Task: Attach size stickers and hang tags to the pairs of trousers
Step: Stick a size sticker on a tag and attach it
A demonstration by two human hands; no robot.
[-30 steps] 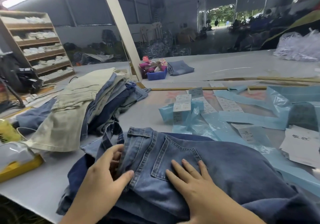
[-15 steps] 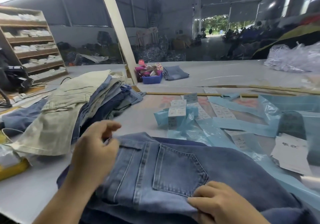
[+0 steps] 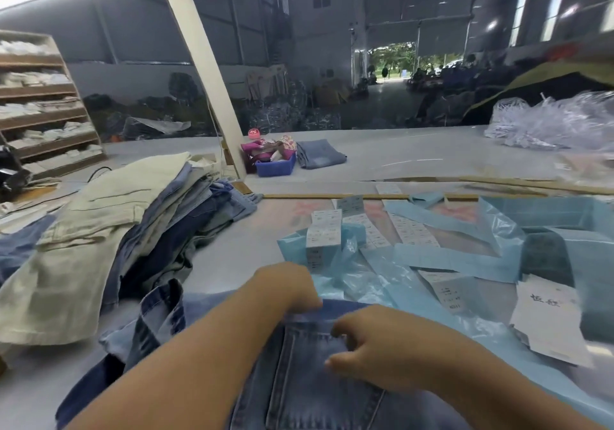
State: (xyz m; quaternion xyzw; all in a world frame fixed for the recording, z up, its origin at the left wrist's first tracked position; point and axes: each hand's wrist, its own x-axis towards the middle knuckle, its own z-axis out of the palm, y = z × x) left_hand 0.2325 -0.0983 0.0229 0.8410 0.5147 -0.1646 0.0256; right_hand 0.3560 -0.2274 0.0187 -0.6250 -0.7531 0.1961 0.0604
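Partly blurred | left hand | right hand | jeans cropped below

Under both hands lie the jeans: washed blue denim, matt, with raised seam stitching. Left of the left hand, the trouser stack is matt woven cloth, beige twill over denim. Beyond the right hand, the blue film is thin glossy plastic, creased. The sticker strips are white printed paper. To the right, the hang tag is smooth matt card. The table is smooth, pale, faintly sheened. Far off, the bin is glossy blue plastic; the shelf is bare wood.
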